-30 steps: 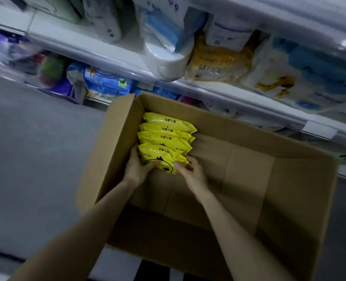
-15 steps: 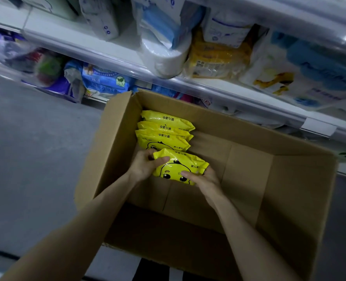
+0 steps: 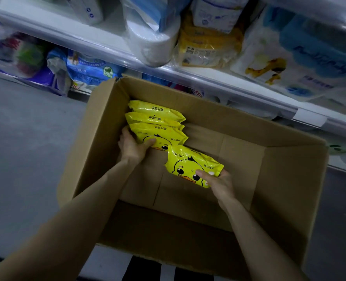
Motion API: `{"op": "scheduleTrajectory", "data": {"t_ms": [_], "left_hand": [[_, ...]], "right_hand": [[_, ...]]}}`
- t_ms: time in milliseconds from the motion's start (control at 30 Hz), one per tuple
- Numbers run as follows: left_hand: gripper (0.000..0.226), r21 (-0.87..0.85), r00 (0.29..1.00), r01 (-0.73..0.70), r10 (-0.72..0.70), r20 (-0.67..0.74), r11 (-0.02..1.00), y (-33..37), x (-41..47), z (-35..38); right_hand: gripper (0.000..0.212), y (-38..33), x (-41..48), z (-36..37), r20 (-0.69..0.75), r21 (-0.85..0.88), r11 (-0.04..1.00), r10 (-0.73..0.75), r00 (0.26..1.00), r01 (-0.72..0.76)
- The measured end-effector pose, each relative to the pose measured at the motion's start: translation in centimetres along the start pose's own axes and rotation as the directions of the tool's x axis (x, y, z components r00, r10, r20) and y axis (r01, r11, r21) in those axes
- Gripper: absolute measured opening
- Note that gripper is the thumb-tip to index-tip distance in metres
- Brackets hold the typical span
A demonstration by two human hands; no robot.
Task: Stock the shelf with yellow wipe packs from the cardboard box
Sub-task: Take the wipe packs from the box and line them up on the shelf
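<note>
Right hand [image 3: 218, 184] pinches one wipe pack [image 3: 190, 163], held clear of the row [image 3: 156, 116]. Left hand [image 3: 132, 148] curls its grip round the next pack [image 3: 164, 136] in the box [image 3: 289, 179], probably to carry two.

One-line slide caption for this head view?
Inside the cardboard box, the right hand holds one yellow wipe pack while the left hand grips the nearest pack of a three-pack row.

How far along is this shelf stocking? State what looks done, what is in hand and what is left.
Done: the cardboard box is mostly bare, so probably much. In hand: the right hand holds one yellow pack; the left hand grips the nearest pack of three in the row. Left: shelving all four.
</note>
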State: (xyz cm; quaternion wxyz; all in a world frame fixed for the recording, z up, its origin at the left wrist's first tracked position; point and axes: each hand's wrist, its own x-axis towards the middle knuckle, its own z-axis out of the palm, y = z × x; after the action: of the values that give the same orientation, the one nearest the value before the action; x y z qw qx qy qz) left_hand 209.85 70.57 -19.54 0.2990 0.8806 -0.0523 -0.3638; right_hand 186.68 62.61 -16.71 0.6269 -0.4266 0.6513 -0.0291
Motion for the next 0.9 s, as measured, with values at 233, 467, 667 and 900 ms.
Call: {"op": "scheduleTrajectory", "data": {"t_ms": [233, 467, 667, 900], "left_hand": [[0.054, 0.016, 0.989, -0.06, 0.057, 0.136, 0.998, 0.7, -1.8, 0.5], [0.052, -0.012, 0.955, -0.167, 0.164, 0.247, 0.986, 2.6, -5.9, -1.8], [0.054, -0.047, 0.884, -0.362, 0.359, 0.299, 0.931, 9.7, -12.3, -6.0], [0.037, -0.143, 0.763, -0.547, 0.562, 0.319, 0.825, 21.1, -22.1, -9.9]], "right_hand": [[0.025, 1.1, -0.8, -1.3, -0.062, 0.024, 0.999, -0.025, 0.998, 0.027], [0.019, -0.8, -4.5, -4.2, -0.084, 0.034, 0.994, -0.099, 0.992, 0.102], [0.019, -5.9, -11.1, -9.2, -0.111, 0.036, 0.978, -0.2, 0.973, 0.205], [0.017, -13.5, -20.3, -18.6, -0.185, 0.047, 0.899, -0.42, 0.889, 0.435]]}}
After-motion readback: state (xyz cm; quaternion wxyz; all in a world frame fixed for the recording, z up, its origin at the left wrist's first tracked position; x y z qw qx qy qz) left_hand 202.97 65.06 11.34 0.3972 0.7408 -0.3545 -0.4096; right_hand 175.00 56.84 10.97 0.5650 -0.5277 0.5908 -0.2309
